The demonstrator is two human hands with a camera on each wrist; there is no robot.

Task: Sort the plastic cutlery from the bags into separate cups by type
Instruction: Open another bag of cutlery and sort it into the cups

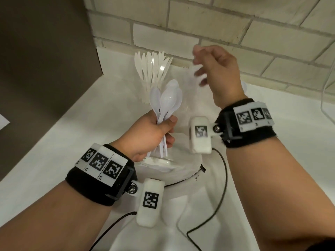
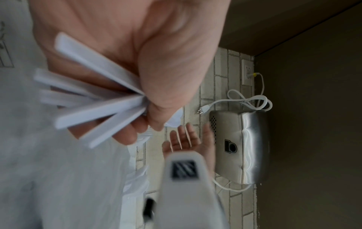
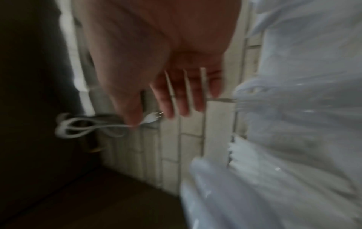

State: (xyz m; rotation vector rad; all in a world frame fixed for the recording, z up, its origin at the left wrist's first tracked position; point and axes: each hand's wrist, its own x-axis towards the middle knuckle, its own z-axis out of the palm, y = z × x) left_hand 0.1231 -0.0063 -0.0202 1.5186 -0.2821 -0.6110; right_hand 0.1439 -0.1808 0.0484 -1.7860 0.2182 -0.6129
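My left hand (image 1: 166,131) grips a bunch of white plastic spoons (image 1: 167,100) by their handles, bowls up, above a clear plastic bag (image 1: 174,169) that holds more white cutlery. The spoon handles (image 2: 101,111) fan out below the fist in the left wrist view. A clear cup of white knives (image 1: 154,69) stands behind the spoons near the wall. My right hand (image 1: 201,69) is raised to the right of that cup with its fingers (image 3: 182,99) straight and nothing in them. It is blurred. Fork tips (image 1: 184,67) show just behind it.
A dark cabinet panel (image 1: 45,69) closes the left side and a brick-tile wall (image 1: 253,33) the back. A steel appliance (image 2: 240,147) with a loose white cord (image 2: 248,100) sits along the wall. Black cables (image 1: 223,178) trail over the white counter (image 1: 81,124).
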